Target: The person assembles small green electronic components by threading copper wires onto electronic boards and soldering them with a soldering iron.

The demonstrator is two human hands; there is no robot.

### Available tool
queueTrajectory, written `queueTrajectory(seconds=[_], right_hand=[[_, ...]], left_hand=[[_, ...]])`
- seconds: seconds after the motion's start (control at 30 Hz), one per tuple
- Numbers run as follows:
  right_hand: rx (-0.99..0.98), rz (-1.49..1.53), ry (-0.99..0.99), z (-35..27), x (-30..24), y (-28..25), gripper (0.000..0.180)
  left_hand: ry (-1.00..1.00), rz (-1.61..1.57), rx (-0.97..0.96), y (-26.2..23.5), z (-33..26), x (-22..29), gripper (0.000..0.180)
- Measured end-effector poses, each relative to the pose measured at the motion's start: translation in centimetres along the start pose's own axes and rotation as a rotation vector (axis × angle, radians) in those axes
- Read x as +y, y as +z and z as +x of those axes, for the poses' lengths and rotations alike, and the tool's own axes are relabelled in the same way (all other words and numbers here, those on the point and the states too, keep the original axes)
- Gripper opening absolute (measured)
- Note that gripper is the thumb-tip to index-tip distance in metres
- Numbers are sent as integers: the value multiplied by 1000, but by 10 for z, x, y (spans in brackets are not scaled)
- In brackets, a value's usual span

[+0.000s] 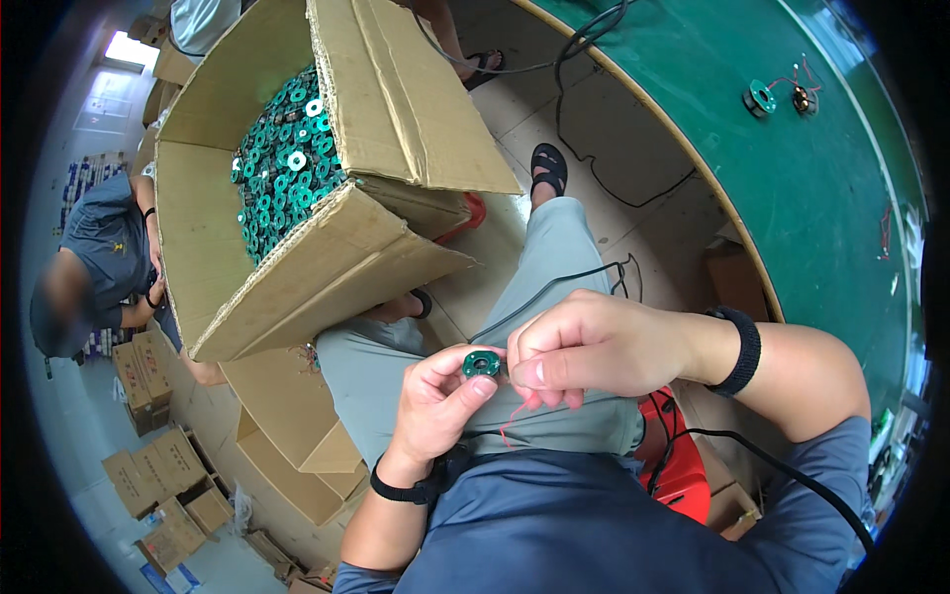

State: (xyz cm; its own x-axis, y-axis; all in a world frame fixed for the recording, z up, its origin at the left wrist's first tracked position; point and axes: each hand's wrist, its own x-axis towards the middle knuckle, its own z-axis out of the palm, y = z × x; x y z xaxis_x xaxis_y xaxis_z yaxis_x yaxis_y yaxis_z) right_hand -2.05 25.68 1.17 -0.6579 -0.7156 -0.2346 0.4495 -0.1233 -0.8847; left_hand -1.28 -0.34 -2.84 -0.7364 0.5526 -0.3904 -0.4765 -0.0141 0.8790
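My left hand (432, 404) is closed on a small green ring-shaped motor part (482, 364), held between thumb and fingers above my lap. Its round centre hole faces up. Right beside it, my right hand (599, 348) is curled in a pinch, fingertips touching or nearly touching the part's right side. A thin red wire (510, 424) hangs below those fingertips and seems to be gripped in them. Whether the wire joins the part is hidden by my fingers.
A large open cardboard box (213, 213) ahead on the left holds a heap of green ring parts (282, 183). On the right, a green table (792, 188) carries a green part (760, 99) and a copper-wound piece (802, 99). Another person (104, 247) is at far left, near stacked cartons (163, 465).
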Motion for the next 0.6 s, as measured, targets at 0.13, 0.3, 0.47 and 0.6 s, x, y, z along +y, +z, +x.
queueTrajectory(seconds=[0.13, 0.3, 0.47, 0.6], right_hand=[[3, -149, 76, 0, 1, -5, 30], [31, -306, 68, 2, 6, 1, 27], [41, -383, 25, 7, 9, 8, 24], [128, -369, -78, 7, 10, 9, 28]], left_hand=[[33, 20, 11, -5, 1, -1, 27], [130, 252, 48, -4, -2, 10, 26], [138, 302, 190, -8, -5, 10, 24], [117, 245, 259, -21, -9, 11, 24]])
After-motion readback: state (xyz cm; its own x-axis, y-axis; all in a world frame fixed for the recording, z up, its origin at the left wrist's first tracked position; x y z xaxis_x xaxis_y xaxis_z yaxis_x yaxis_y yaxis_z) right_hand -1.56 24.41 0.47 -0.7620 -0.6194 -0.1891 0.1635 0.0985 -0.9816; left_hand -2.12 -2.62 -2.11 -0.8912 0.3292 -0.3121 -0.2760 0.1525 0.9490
